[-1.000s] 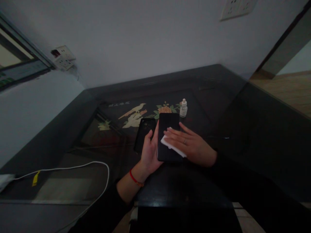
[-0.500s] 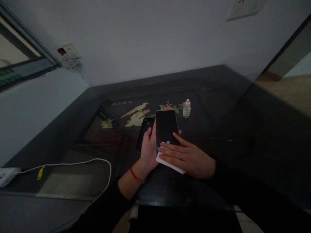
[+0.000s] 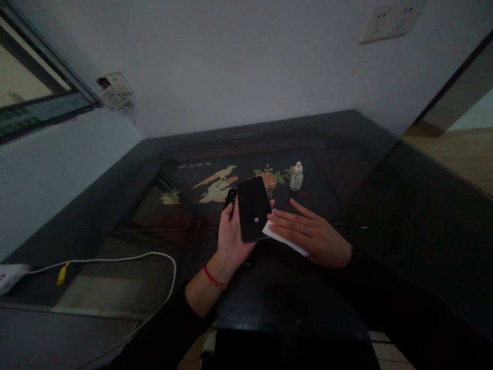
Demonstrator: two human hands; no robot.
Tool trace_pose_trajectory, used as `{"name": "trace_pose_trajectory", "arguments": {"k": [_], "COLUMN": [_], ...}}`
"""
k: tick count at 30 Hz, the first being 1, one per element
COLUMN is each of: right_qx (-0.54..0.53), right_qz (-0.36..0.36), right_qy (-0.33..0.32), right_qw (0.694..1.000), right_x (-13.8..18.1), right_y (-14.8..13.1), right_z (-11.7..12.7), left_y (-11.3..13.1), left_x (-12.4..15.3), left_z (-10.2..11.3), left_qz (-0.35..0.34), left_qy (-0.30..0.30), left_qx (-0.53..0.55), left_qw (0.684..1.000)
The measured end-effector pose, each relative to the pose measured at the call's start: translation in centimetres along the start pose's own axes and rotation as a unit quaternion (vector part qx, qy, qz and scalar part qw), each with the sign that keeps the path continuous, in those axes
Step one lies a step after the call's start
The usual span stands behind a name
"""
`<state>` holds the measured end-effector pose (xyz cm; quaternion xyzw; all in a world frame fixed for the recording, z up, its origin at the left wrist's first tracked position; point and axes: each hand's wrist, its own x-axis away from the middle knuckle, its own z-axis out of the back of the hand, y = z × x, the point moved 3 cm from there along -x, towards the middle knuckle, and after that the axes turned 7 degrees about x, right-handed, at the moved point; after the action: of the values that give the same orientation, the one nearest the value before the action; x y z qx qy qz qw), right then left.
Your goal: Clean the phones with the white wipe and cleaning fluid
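My left hand [image 3: 231,237] cradles a black smartphone [image 3: 253,203], its dark screen facing up with a small round light mark low on it. At the phone's lower right edge, my right hand [image 3: 314,236] holds a folded white cloth or wipe [image 3: 287,239] under its outstretched fingers. A ring shows on that hand. Beyond the left hand lies a black phone case [image 3: 230,198] on the table, mostly hidden behind the hand and phone. A small clear bottle with a white cap [image 3: 296,177] stands upright past the right hand.
The dark glossy table [image 3: 331,139] has a bird and flower picture [image 3: 215,187] on its top. A white cable [image 3: 115,259] with a yellow tag [image 3: 62,274] runs along the left from a white plug block [image 3: 11,277]. Wall sockets [image 3: 391,21] are above.
The phone has tilted and shifted left in my left hand. My right hand has slid right with the white cloth, from over the lower screen to its edge.
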<state>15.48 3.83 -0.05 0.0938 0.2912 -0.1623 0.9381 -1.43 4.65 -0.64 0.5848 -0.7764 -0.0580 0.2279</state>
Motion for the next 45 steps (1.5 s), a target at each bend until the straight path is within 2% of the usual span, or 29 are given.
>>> {"name": "trace_pose_trajectory", "arguments": {"k": [2, 4, 6, 8, 12, 14, 16, 21, 24, 26, 29, 31, 33, 36, 40, 42, 43, 45], "right_qx": [-0.026, -0.038, -0.027, -0.001, 0.05, 0.063, 0.056, -0.022, -0.037, -0.013, 0.061, 0.085, 0.073, 0.016, -0.047, -0.033, -0.009, 0.054], "right_qz": [0.017, 0.001, -0.062, -0.134, -0.203, -0.209, -0.184, -0.001, 0.074, 0.041, -0.112, -0.175, -0.159, -0.038, 0.099, 0.097, 0.068, -0.035], "right_qy": [0.003, 0.033, 0.077, 0.101, 0.069, 0.057, 0.045, -0.013, -0.015, 0.001, 0.034, 0.048, 0.037, -0.004, -0.017, -0.012, -0.009, -0.002], "right_qw": [1.0, 0.999, 0.995, 0.986, 0.975, 0.974, 0.98, 1.0, 0.996, 0.999, 0.991, 0.98, 0.984, 0.999, 0.994, 0.995, 0.998, 0.998], "right_x": [0.2, 0.3, 0.5, 0.7, 1.1, 1.2, 1.0, -0.3, -0.5, -0.3, 0.6, 1.1, 1.1, 0.2, -0.5, -0.3, -0.2, 0.3], "right_y": [0.1, 0.4, 0.9, 1.6, 3.1, 3.5, 3.2, -0.9, -2.4, -1.4, 2.0, 3.5, 3.4, 0.4, -3.3, -2.8, -1.9, 0.7], "right_z": [0.2, 0.5, 0.8, 0.8, 0.2, 0.0, -0.1, -0.7, -0.9, -0.8, -0.2, 0.2, 0.2, -0.1, -0.5, -0.5, -0.4, 0.0], "left_y": [0.0, -0.2, -0.8, -1.7, -4.1, -4.8, -5.1, -4.2, -3.5, -3.3, -3.6, -4.0, -4.2, -3.9, -3.0, -2.8, -2.8, -3.0], "left_x": [0.0, 0.0, 0.1, 0.3, 1.2, 1.6, 1.7, 0.8, 0.3, 0.3, 0.8, 1.2, 1.3, 0.8, 0.0, 0.0, 0.1, 0.5], "left_z": [0.0, 0.1, 0.1, 0.2, 0.5, 0.6, 0.7, 1.7, 2.0, 1.8, 1.1, 0.7, 0.7, 1.3, 1.6, 1.4, 1.3, 0.9], "left_qz": [0.002, 0.004, 0.021, 0.07, 0.211, 0.253, 0.27, 0.23, 0.205, 0.191, 0.206, 0.24, 0.257, 0.233, 0.183, 0.174, 0.175, 0.199], "left_qy": [-0.002, 0.001, -0.008, -0.04, -0.112, -0.132, -0.132, -0.048, -0.047, -0.053, -0.092, -0.133, -0.144, -0.1, -0.067, -0.063, -0.066, -0.093], "left_qx": [0.0, -0.001, 0.0, 0.003, -0.01, -0.026, -0.029, 0.009, -0.004, 0.004, 0.01, -0.002, -0.008, 0.005, -0.006, -0.015, -0.016, -0.019], "left_qw": [1.0, 1.0, 1.0, 0.997, 0.971, 0.958, 0.953, 0.972, 0.978, 0.98, 0.974, 0.962, 0.955, 0.967, 0.981, 0.983, 0.982, 0.975]}}
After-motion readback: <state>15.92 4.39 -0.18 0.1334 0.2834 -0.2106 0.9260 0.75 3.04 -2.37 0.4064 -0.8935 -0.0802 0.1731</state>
